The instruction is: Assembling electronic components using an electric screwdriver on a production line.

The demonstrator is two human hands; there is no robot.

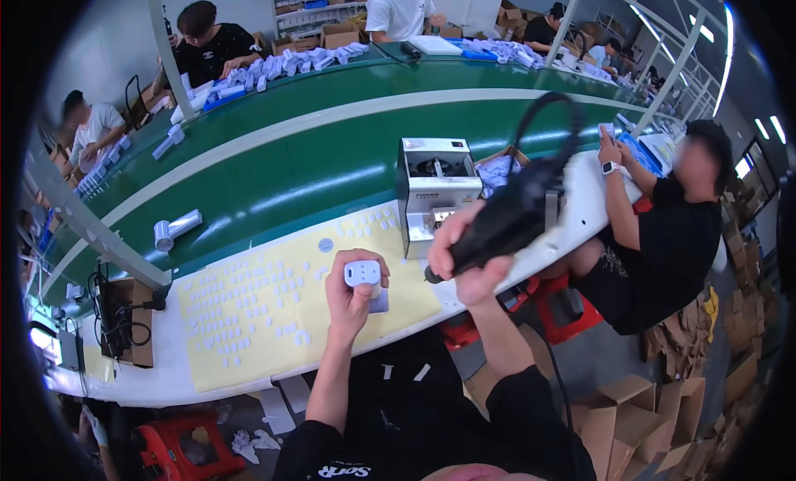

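My left hand (350,303) is closed around a small white plastic housing (362,273), whose end with an oblong slot and small holes faces up. It is over the front of a yellow sheet (332,323) dotted with many small white pieces (236,294). My right hand (474,269) grips a black electric screwdriver (510,220), smeared by motion, its tip end pointing down and left toward the housing but apart from it. Just behind the two hands stands a silver screw feeder (438,191) with an open window.
Beyond the white worktop runs a green conveyor belt (323,178) carrying a white cylindrical part (178,230). A cardboard box with black cables (124,323) is at the left. On the right a co-worker (663,224) sits close by. Cardboard boxes (622,423) stand on the floor.
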